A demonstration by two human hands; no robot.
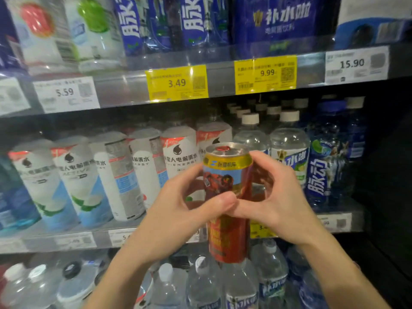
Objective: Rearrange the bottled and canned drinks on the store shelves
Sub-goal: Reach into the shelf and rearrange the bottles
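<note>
A: Hand status?
B: Left hand point(178, 197) and right hand point(276, 197) both grip the can point(227, 175), upright, in front of the middle shelf point(66, 239).
A: Progress?
B: Can not yet placed; placement apparently remains.

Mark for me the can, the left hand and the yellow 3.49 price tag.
can point(225, 175), head view, on its upper printed side.
left hand point(178, 204), head view, on the back of the hand.
yellow 3.49 price tag point(176, 82), head view, on the printed price.
</note>
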